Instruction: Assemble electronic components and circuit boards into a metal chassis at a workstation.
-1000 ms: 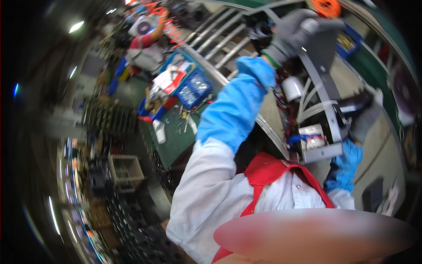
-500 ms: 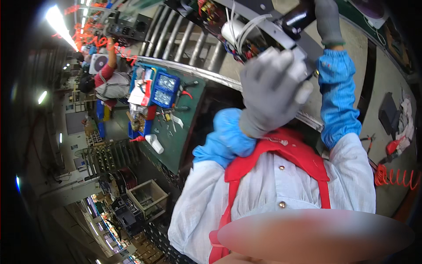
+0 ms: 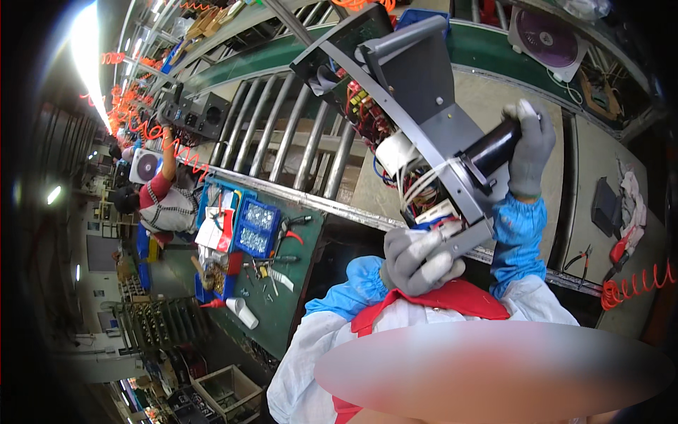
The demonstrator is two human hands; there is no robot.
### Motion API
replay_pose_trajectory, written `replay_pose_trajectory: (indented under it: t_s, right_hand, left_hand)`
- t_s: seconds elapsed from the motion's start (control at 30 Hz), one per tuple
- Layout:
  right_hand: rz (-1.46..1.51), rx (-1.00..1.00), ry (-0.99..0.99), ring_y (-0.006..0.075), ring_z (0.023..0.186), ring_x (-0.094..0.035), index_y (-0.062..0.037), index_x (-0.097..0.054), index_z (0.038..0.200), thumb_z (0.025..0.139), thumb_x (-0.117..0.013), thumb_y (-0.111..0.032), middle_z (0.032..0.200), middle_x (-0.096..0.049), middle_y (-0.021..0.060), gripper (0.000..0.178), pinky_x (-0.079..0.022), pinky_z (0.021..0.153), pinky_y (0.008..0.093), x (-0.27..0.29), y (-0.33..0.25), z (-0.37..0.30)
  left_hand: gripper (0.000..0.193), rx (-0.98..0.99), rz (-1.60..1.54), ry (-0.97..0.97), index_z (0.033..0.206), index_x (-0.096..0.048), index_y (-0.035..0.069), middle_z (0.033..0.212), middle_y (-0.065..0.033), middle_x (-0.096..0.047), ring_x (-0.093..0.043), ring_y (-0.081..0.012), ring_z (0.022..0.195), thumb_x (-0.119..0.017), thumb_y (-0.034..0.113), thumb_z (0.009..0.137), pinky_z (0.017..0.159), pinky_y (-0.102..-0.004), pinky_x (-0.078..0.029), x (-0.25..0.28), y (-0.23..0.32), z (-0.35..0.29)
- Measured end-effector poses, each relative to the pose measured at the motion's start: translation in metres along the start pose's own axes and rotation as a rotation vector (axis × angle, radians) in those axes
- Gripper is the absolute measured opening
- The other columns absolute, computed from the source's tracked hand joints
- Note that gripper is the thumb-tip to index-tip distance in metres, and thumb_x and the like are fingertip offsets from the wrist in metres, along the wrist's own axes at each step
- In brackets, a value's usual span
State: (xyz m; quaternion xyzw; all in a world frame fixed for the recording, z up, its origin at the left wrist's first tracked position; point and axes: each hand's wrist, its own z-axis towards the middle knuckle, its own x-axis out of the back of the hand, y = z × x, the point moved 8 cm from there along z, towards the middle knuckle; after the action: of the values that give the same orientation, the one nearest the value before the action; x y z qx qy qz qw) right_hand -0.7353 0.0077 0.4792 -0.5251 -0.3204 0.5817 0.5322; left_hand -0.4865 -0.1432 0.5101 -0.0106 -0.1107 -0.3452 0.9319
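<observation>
An opened machine with a grey metal frame (image 3: 404, 119) stands tilted in front of me, its coloured wiring (image 3: 359, 106) exposed on the left side. A white cylinder (image 3: 394, 152) with pale cables sits among the wires. From the frame's right side sticks out a black cylinder (image 3: 494, 150). My right hand (image 3: 530, 145), in a grey glove, is closed around the outer end of that cylinder. My left hand (image 3: 422, 260), gloved too, has its fingers curled over the near end of the frame; its palm is hidden.
Metal rollers (image 3: 282, 134) run to the left of the machine. A green bench (image 3: 300, 244) carries a blue screw tray (image 3: 256, 226), pliers (image 3: 291, 237) and a white cup (image 3: 242, 313). A co-worker (image 3: 166, 201) stands far left. At right lie cutters (image 3: 580, 263) and a coiled red hose (image 3: 621, 291).
My left hand has come down from above the frame to its near end. My right hand has moved nearer along with the black cylinder, and more of the machine shows as the view shifted.
</observation>
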Motion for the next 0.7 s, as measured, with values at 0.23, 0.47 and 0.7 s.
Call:
replay_pose_trajectory:
  t_s: [0.23,0.47,0.7]
  right_hand:
    - [-0.099,0.046,0.055,0.0140,0.073,-0.057,0.0009,-0.064,0.087,0.095,-0.055,-0.023,0.079,-0.064,0.0078,0.027,-0.045,0.071,0.0277,0.020,0.003,0.008]
    - [-0.261,-0.019,-0.100,0.0158,0.076,-0.064,0.0006,-0.067,0.094,0.090,-0.062,-0.024,0.083,-0.068,0.0083,0.025,-0.049,0.071,0.0293,0.008,0.034,0.044]
    - [-0.016,-0.022,-0.312,0.0148,0.085,-0.063,-0.0001,-0.063,0.119,0.091,-0.054,-0.015,0.095,-0.068,0.0089,0.033,-0.050,0.080,0.0281,-0.041,0.040,0.067]
  left_hand:
    - [0.046,-0.100,-0.232,-0.011,0.113,-0.059,0.013,0.109,-0.0149,-0.062,-0.059,-0.0199,0.077,-0.081,0.034,0.078,0.057,-0.0305,-0.042,-0.013,-0.022,0.005]
    - [0.036,-0.048,-0.132,-0.001,0.110,-0.057,0.012,0.101,-0.0127,-0.063,-0.060,-0.0230,0.074,-0.073,0.033,0.087,0.059,-0.0321,-0.046,-0.019,-0.032,0.006]
    - [0.030,0.055,0.072,-0.071,0.111,-0.057,0.006,0.106,-0.0137,-0.061,-0.059,-0.0292,0.088,-0.070,0.020,0.087,0.076,-0.0417,-0.048,-0.026,-0.040,0.011]
